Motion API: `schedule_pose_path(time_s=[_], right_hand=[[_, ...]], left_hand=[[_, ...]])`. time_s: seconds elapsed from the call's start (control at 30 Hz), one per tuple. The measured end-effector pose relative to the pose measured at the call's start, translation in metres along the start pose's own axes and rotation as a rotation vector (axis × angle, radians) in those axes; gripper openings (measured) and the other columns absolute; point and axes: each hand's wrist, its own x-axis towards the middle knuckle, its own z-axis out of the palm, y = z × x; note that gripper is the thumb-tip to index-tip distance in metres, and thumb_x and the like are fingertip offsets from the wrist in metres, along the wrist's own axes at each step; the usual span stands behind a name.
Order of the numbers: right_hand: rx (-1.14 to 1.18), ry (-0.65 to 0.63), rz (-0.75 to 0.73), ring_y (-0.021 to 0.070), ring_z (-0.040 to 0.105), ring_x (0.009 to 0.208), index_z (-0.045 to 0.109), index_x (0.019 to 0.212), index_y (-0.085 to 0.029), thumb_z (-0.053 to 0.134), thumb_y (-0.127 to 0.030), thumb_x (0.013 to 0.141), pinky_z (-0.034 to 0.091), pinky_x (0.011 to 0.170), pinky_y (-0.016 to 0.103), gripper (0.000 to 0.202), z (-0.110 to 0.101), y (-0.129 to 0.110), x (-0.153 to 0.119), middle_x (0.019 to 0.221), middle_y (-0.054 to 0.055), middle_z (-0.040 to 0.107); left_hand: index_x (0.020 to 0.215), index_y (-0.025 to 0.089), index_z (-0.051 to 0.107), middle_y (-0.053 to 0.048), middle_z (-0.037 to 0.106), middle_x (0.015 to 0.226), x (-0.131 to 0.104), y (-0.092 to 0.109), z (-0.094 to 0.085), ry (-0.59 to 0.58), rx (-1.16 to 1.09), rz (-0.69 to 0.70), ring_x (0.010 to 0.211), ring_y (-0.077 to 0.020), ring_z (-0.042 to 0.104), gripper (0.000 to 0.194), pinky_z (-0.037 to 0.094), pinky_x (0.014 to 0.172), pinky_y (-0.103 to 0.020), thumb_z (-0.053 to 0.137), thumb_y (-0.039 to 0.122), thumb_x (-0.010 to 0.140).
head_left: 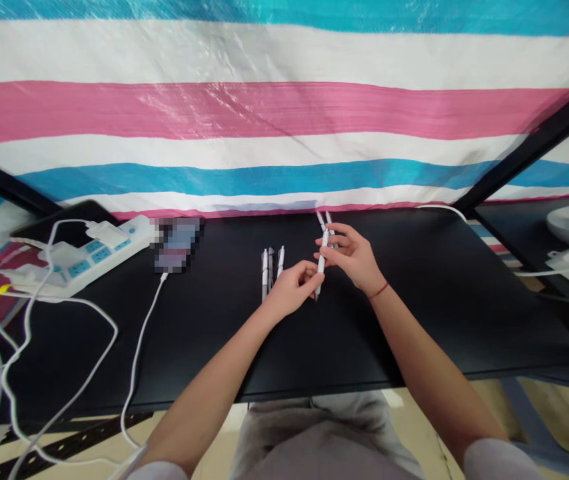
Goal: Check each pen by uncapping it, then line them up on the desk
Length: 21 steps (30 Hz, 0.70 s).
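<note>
Above the black table, a white pen (322,257) with a grey tip end is held between both hands, tilted with its tip down. My left hand (293,288) pinches its lower part. Higher up, the fingers of my right hand (353,255) close on the pen's upper end. Several similar pens (265,270) lie side by side just left of my left hand, which hides some of their lower parts. Behind my right hand lie two more white pens (321,219), their near ends covered by the fingers.
A white power strip (109,252) with plugs and tangled white cables (28,327) occupies the table's left side. Near it lies a blurred phone (178,245) on a charging cable. A striped sheet (274,110) hangs along the back, and black frame posts (534,143) slant at both sides.
</note>
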Motion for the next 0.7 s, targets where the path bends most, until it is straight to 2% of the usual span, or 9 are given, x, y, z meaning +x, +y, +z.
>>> schedule_pose_path(time_s=[0.07,0.13,0.27,0.33,0.4,0.5,0.6,0.7], right_hand=[[0.015,-0.008,0.024,0.0202,0.070,0.081,0.041,0.133,-0.029,0.076,-0.040,0.070,0.061,0.068,0.036,0.073,0.000,0.000,0.001,0.107,0.006,0.067],[0.004,-0.014,0.038,0.0176,0.069,0.078,0.038,0.135,-0.031,0.073,-0.042,0.072,0.060,0.066,0.034,0.074,0.000,0.001,0.001,0.109,0.005,0.065],[-0.266,-0.114,-0.026,0.0158,0.066,0.074,0.059,0.112,-0.023,0.072,-0.041,0.074,0.057,0.066,0.030,0.044,0.009,0.004,-0.004,0.094,0.003,0.065],[-0.453,-0.170,-0.096,0.0162,0.065,0.074,0.065,0.098,-0.022,0.068,-0.039,0.077,0.054,0.067,0.030,0.028,0.017,0.005,-0.008,0.086,0.003,0.067],[-0.562,-0.185,-0.155,0.0163,0.064,0.072,0.067,0.088,-0.022,0.061,-0.038,0.083,0.052,0.067,0.029,0.018,0.023,0.004,-0.010,0.081,0.002,0.068],[-0.611,-0.066,-0.168,0.0166,0.064,0.068,0.066,0.080,-0.021,0.058,-0.038,0.084,0.050,0.064,0.028,0.020,0.019,0.003,-0.008,0.075,0.002,0.069],[-0.718,0.159,-0.105,0.0170,0.063,0.062,0.064,0.075,-0.019,0.059,-0.042,0.082,0.047,0.062,0.028,0.025,-0.004,0.005,0.000,0.068,0.003,0.068],[-0.973,0.288,0.009,0.0182,0.064,0.064,0.062,0.067,-0.019,0.059,-0.038,0.081,0.044,0.064,0.028,0.024,-0.031,0.011,0.009,0.065,0.003,0.067]], left_hand=[[0.096,0.016,0.058,-0.001,0.062,0.076,0.001,0.000,-0.001,0.032,-0.016,-0.003,0.064,-0.0109,0.060,0.027,0.053,0.058,-0.023,0.060,0.041,0.084],[0.096,0.016,0.058,-0.001,0.062,0.078,0.002,0.001,-0.003,0.115,-0.059,-0.004,0.067,-0.0111,0.060,0.027,0.054,0.060,-0.024,0.061,0.041,0.083],[0.093,0.018,0.057,0.000,0.059,0.091,0.004,0.007,-0.009,0.356,-0.213,-0.002,0.079,-0.0108,0.061,0.030,0.058,0.071,-0.026,0.066,0.041,0.078],[0.091,0.018,0.057,0.000,0.058,0.092,0.004,0.009,-0.011,0.411,-0.261,0.002,0.080,-0.0100,0.060,0.031,0.058,0.075,-0.028,0.068,0.041,0.076],[0.092,0.018,0.057,0.000,0.059,0.091,0.005,0.009,-0.013,0.413,-0.278,0.015,0.079,-0.0098,0.060,0.031,0.057,0.077,-0.030,0.069,0.041,0.075],[0.103,0.018,0.057,-0.001,0.059,0.090,0.006,0.007,-0.016,0.394,-0.224,0.043,0.080,-0.0119,0.061,0.036,0.057,0.076,-0.031,0.068,0.040,0.077],[0.112,0.019,0.056,-0.002,0.059,0.089,0.006,0.003,-0.020,0.390,-0.107,0.039,0.078,-0.0132,0.061,0.040,0.056,0.070,-0.028,0.065,0.040,0.079],[0.109,0.019,0.058,-0.003,0.061,0.089,0.006,0.001,-0.025,0.394,-0.022,0.020,0.076,-0.0130,0.060,0.033,0.053,0.067,-0.026,0.061,0.037,0.082]])
